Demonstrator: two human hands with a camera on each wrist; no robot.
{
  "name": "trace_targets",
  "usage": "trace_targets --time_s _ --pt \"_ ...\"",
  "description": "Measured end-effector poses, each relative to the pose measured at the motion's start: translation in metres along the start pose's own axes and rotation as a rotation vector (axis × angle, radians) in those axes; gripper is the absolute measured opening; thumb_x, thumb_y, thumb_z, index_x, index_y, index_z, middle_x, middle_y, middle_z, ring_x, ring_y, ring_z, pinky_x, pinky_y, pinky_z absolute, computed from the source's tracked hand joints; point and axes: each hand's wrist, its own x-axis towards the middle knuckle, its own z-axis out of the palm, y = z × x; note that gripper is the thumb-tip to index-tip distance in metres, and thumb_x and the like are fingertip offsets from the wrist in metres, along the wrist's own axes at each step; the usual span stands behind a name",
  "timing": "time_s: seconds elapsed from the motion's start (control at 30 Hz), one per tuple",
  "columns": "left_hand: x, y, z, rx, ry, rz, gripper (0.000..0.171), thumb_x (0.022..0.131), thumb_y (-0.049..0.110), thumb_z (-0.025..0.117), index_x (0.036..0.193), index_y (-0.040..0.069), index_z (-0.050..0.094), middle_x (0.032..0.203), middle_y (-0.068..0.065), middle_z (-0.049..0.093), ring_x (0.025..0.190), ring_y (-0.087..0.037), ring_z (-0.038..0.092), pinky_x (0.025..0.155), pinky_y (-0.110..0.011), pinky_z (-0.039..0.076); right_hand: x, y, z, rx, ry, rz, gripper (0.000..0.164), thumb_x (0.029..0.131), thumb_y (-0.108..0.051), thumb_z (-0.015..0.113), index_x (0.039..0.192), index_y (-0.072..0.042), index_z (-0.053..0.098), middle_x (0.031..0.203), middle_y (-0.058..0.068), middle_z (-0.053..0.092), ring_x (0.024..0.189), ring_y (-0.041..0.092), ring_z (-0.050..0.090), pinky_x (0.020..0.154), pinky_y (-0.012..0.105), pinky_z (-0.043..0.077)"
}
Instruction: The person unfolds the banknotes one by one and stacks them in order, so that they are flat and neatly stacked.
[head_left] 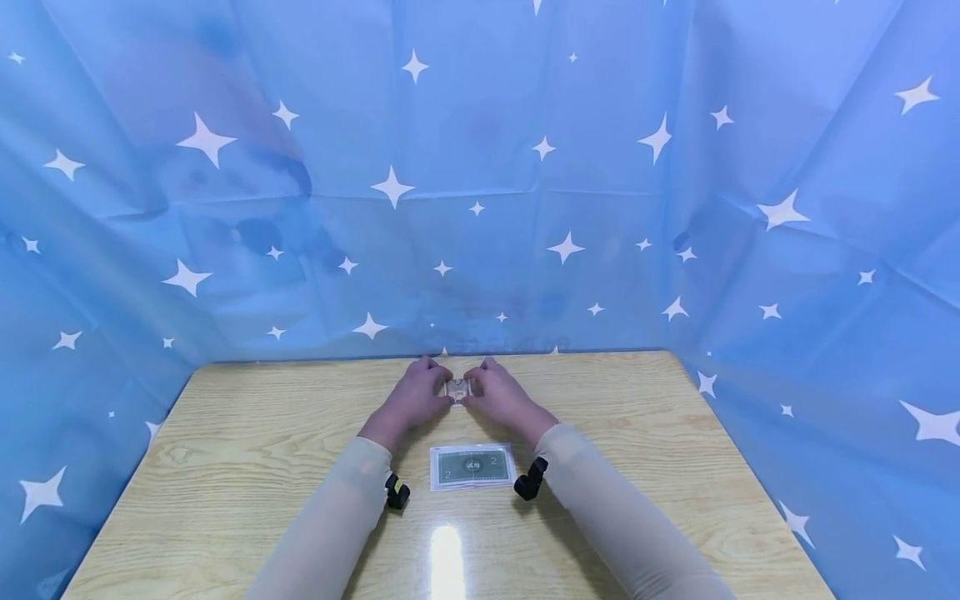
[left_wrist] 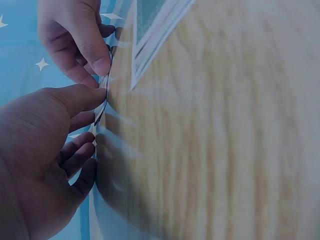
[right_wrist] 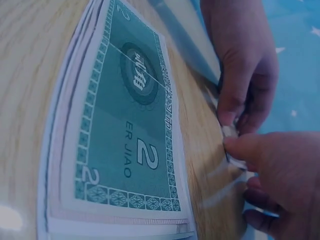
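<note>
Near the far edge of the table, my left hand point(head_left: 416, 396) and right hand point(head_left: 504, 396) meet at a small flat piece point(head_left: 458, 390), brownish-grey with pale edges and a printed mark. Each hand pinches one side of it between thumb and fingers. From the left wrist view, the small piece shows only as a thin edge between the thumbs; its exact kind cannot be told. Closer to me lies a stack of green play banknotes point(right_wrist: 127, 105), with a large "2" and "ER JIAO" printed on the top note.
The wood-grain table point(head_left: 285, 433) ends at a blue curtain point(head_left: 480, 275) with white stars, just behind the hands. Black straps point(head_left: 531, 479) hang at both wrists. A bright light reflection point(head_left: 447, 558) lies on the near part of the tabletop.
</note>
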Motion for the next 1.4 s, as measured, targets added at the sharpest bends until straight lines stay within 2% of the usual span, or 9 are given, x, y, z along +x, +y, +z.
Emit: trace_targets --time_s 0.23,0.4,0.5,0.63,0.87,1.1,1.3,1.4 --pt "0.001 -0.002 0.002 -0.053 0.019 -0.001 0.043 0.093 0.019 0.088 0.131 0.006 0.072 0.134 -0.014 0.06 0.128 -0.036 0.058 0.115 -0.053 0.049 0.002 0.003 0.003 0.116 0.038 0.007 0.047 0.094 -0.015 0.089 0.134 -0.004 0.068 0.115 0.011 0.061 0.1 0.022 0.06 0.091 0.042 0.057" --pt "0.004 -0.005 0.004 -0.081 0.057 0.031 0.04 0.087 0.012 0.088 0.123 0.004 0.071 0.116 -0.012 0.067 0.107 -0.029 0.063 0.101 -0.053 0.055 0.005 0.008 0.007 0.237 0.044 -0.006 0.042 0.093 -0.006 0.089 0.128 -0.006 0.067 0.114 0.009 0.064 0.103 0.023 0.062 0.093 0.043 0.056" --pt "0.005 -0.003 0.004 -0.109 0.048 0.013 0.038 0.089 0.009 0.086 0.124 0.004 0.071 0.11 -0.01 0.068 0.101 -0.026 0.064 0.096 -0.051 0.056 0.004 0.01 0.008 0.29 0.046 -0.008 0.041 0.093 -0.004 0.089 0.126 -0.007 0.065 0.111 0.007 0.065 0.103 0.023 0.062 0.093 0.044 0.056" --pt "0.006 -0.001 0.005 -0.137 0.04 -0.045 0.033 0.096 0.008 0.081 0.127 0.006 0.071 0.108 -0.007 0.068 0.099 -0.024 0.064 0.095 -0.046 0.056 0.003 0.011 0.009 0.301 0.052 -0.007 0.04 0.094 -0.006 0.088 0.126 -0.009 0.064 0.108 0.007 0.064 0.099 0.022 0.061 0.091 0.043 0.055" --pt "0.005 0.002 0.003 -0.198 0.093 -0.062 0.019 0.102 0.005 0.074 0.12 0.009 0.076 0.103 -0.002 0.072 0.095 -0.02 0.068 0.092 -0.044 0.059 -0.001 0.01 0.009 0.332 0.08 -0.005 0.041 0.094 -0.003 0.087 0.129 -0.009 0.065 0.105 0.006 0.064 0.096 0.019 0.063 0.088 0.04 0.057" --pt "0.006 0.0 0.006 -0.373 0.125 -0.084 0.013 0.104 0.007 0.074 0.115 0.013 0.078 0.103 -0.001 0.073 0.098 -0.019 0.068 0.093 -0.042 0.058 -0.008 0.006 0.008 0.434 0.169 -0.02 0.042 0.093 0.005 0.084 0.129 -0.008 0.068 0.1 0.007 0.067 0.091 0.018 0.068 0.084 0.038 0.061" --pt "-0.002 0.007 -0.002 -0.57 0.135 -0.08 0.014 0.103 0.004 0.076 0.114 0.012 0.078 0.102 -0.004 0.072 0.09 -0.02 0.065 0.078 -0.036 0.056 -0.021 0.0 0.003 0.568 0.21 -0.008 0.041 0.096 0.005 0.081 0.133 -0.008 0.069 0.105 0.01 0.068 0.087 0.019 0.07 0.076 0.037 0.061" --pt "-0.008 0.013 -0.006 -0.621 0.147 -0.066 0.014 0.102 0.004 0.076 0.115 0.01 0.078 0.1 -0.005 0.071 0.086 -0.02 0.063 0.072 -0.032 0.054 -0.028 -0.005 0.0 0.612 0.231 -0.005 0.04 0.096 0.004 0.081 0.134 -0.007 0.07 0.105 0.011 0.069 0.085 0.019 0.07 0.072 0.034 0.06"
